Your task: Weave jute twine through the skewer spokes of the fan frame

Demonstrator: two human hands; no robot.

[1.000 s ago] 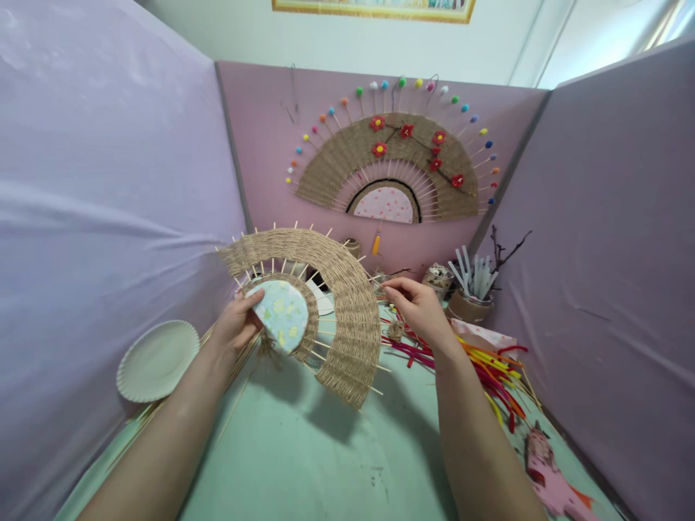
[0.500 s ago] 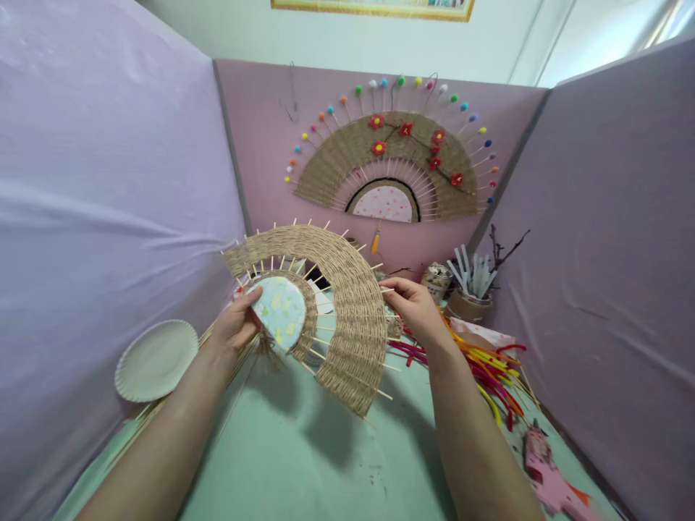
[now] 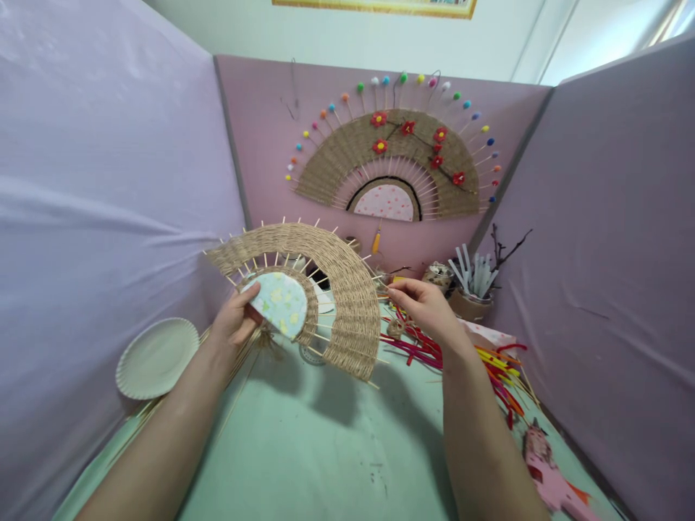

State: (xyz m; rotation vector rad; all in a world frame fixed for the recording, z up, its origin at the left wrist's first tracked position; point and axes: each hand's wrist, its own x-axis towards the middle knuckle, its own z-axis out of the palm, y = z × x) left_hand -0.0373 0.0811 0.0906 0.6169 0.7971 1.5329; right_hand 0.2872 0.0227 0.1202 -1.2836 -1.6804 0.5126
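Note:
A woven fan with thin sticks poking past its outer edge is held tilted above the table. Its inner half-round is covered in pale blue cloth with yellow flowers. My left hand grips that half-round at its left end, thumb on the cloth. My right hand is beside the fan's right edge, thumb and fingertips pinched together near the stick ends. Whatever lies between those fingertips is too small to make out.
A finished fan with pompoms and red flowers hangs on the pink back panel. A white plate lies at left. Right are coloured pipe cleaners, a jar of glue sticks, twigs and a pink glue gun.
The fan has turned and shifted a little left, its lower right end rising. My right hand has moved slightly right, away from the stick it was touching.

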